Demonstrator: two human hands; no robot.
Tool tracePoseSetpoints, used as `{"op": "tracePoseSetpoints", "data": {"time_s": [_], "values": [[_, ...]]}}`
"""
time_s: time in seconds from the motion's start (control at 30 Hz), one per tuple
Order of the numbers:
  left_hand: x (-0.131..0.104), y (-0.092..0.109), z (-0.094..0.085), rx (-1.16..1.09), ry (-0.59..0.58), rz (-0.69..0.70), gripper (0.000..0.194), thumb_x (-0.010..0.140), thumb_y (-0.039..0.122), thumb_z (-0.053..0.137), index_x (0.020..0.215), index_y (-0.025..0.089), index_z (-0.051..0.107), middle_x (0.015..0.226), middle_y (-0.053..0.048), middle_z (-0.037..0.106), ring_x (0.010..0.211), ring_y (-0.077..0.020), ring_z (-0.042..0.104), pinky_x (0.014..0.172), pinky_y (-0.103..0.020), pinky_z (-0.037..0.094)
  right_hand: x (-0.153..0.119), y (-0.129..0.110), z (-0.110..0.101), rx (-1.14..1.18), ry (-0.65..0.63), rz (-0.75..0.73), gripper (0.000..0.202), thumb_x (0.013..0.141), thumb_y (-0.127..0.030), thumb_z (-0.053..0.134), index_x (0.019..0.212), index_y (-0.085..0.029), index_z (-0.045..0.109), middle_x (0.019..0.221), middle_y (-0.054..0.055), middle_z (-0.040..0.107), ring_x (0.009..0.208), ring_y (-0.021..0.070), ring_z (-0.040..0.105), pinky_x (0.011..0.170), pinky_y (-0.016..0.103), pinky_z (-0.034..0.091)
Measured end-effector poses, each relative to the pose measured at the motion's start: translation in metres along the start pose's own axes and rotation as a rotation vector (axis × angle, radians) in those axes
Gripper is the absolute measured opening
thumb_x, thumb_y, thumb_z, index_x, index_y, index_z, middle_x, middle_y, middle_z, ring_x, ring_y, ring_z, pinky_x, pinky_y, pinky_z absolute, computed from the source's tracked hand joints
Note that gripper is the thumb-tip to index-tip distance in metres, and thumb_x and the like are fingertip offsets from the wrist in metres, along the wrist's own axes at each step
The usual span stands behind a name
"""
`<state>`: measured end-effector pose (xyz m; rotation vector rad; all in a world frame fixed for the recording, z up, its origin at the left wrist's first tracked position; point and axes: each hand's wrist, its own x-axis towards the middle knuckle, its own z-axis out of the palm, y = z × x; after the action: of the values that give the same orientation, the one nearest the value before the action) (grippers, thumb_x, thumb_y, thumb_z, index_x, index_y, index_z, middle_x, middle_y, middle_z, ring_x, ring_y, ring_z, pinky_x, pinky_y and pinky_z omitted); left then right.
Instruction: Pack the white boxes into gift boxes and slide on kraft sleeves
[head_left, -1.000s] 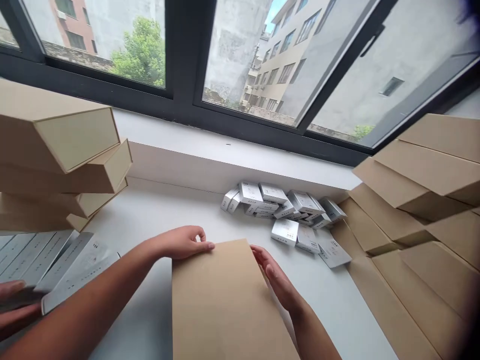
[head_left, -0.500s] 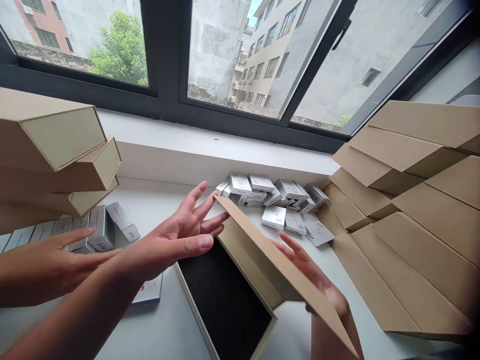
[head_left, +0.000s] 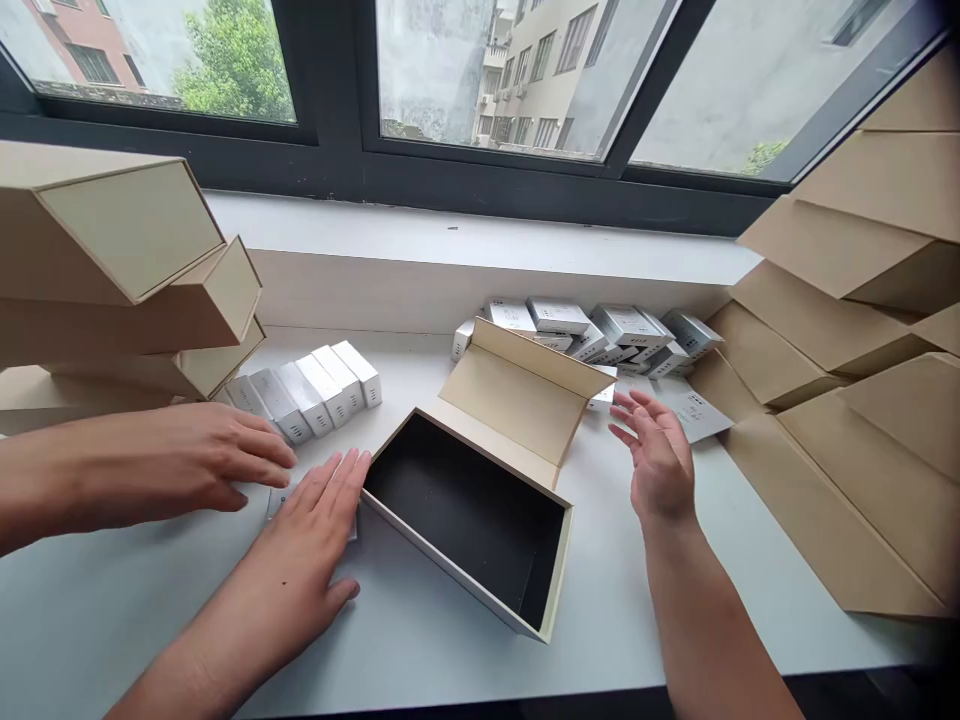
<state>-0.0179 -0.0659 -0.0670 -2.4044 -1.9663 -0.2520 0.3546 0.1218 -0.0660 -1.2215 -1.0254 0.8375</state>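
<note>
A long cardboard box [head_left: 450, 568] with a black inside [head_left: 469, 520] lies open on the table, its beige lid flap [head_left: 517, 390] folded back behind it. My left hand [head_left: 315, 540] is at the box's left corner, open and palm down, fingers stretched out. Partly hidden under it is a flat white pack [head_left: 277, 500]. My right hand [head_left: 656, 460] hovers right of the flap, fingers apart and holding nothing. A row of small silver-white cartons [head_left: 315, 390] stands left of the box. Another person's hand [head_left: 232, 455] reaches in from the left, at the near side of that row.
Several small silver cartons [head_left: 630, 325] are piled along the sill wall, with a flat silver piece [head_left: 697, 410] at their right. Brown boxes are stacked at left [head_left: 112, 325] and at right [head_left: 847, 480]. A window sill [head_left: 465, 225] runs behind the table.
The box's lid, upright before between my hands, is now folded back. My left hand has moved down and left, my right hand away to the right. The carton row has shifted right.
</note>
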Motion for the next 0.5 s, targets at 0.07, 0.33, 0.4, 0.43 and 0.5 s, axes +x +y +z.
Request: {"op": "tracePoseSetpoints", "data": {"time_s": [0.07,0.33,0.4,0.43,0.5], "values": [[-0.004,0.003,0.009,-0.001,0.012,-0.023,0.108,0.072,0.022,0.059,0.162,0.023,-0.001,0.165,-0.009,0.032,0.150,-0.0324,0.034,0.120,-0.051,0.032,0.000,0.000,-0.001,-0.003,-0.023,-0.024,0.044,0.079,-0.055,0.067,0.112,-0.025,0.065,0.122,0.006,0.068,0.115,0.0252,0.063,0.101,0.047,0.045],[-0.013,-0.032,0.000,-0.082,-0.149,-0.347,0.074,0.083,0.056,0.056,0.145,0.018,0.043,0.139,-0.016,0.060,0.125,-0.0355,0.057,0.103,-0.049,0.046,-0.006,0.013,0.005,-0.090,-0.165,-0.208,0.034,0.089,-0.053,0.062,0.101,-0.021,0.069,0.106,0.007,0.071,0.098,0.0223,0.066,0.090,0.041,0.050],[-0.016,-0.045,-0.004,-0.089,-0.125,-0.472,0.079,0.080,0.063,0.056,0.144,0.019,0.042,0.139,-0.017,0.059,0.126,-0.0373,0.056,0.102,-0.049,0.046,-0.008,0.015,0.008,-0.095,-0.151,-0.260,0.031,0.089,-0.049,0.064,0.101,-0.021,0.069,0.101,0.007,0.071,0.094,0.0218,0.066,0.090,0.041,0.050],[-0.016,-0.051,-0.005,-0.083,-0.101,-0.554,0.081,0.080,0.066,0.055,0.144,0.018,0.042,0.139,-0.018,0.058,0.127,-0.0389,0.055,0.101,-0.050,0.045,-0.009,0.016,0.009,-0.090,-0.137,-0.285,0.030,0.089,-0.047,0.064,0.100,-0.020,0.070,0.099,0.006,0.071,0.092,0.0216,0.066,0.089,0.041,0.051],[-0.012,-0.056,-0.005,-0.059,-0.049,-0.702,0.082,0.081,0.068,0.050,0.143,0.014,0.042,0.137,-0.021,0.058,0.127,-0.0417,0.053,0.100,-0.052,0.045,-0.011,0.016,0.011,-0.080,-0.099,-0.329,0.027,0.089,-0.044,0.065,0.099,-0.020,0.070,0.094,0.006,0.071,0.088,0.0211,0.067,0.087,0.041,0.052]]}}
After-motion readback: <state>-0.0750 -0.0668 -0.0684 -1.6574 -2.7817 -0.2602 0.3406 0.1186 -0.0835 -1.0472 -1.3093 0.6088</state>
